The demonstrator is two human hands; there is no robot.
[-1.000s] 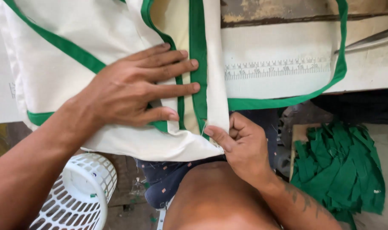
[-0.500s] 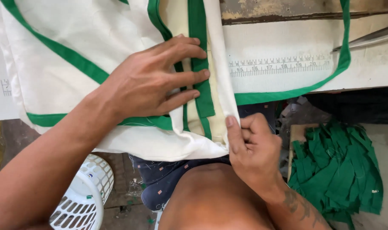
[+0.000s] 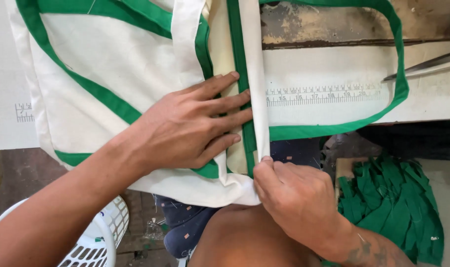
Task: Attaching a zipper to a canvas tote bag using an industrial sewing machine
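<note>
- A white plastic basket (image 3: 94, 242) sits low on your left.
- Your left hand (image 3: 185, 126) lies spread flat on the cream, green-trimmed fabric bag (image 3: 111, 64).
- Your right hand (image 3: 296, 198) pinches its folded edge.
- Further right: printed ruler (image 3: 324, 94), probably scissor blades (image 3: 427, 64), green fabric scraps (image 3: 393, 202).

The cloth bag (image 3: 111, 64) is cut off by the top edge, and part of it is covered by the left hand (image 3: 185, 126). The fingertips of the right hand (image 3: 296, 198) are tucked under the folded hem. The white basket (image 3: 94, 242) and green scraps (image 3: 390, 202) are cropped by the bottom edge. Only the scissors' blade (image 3: 422, 64) is seen.
</note>
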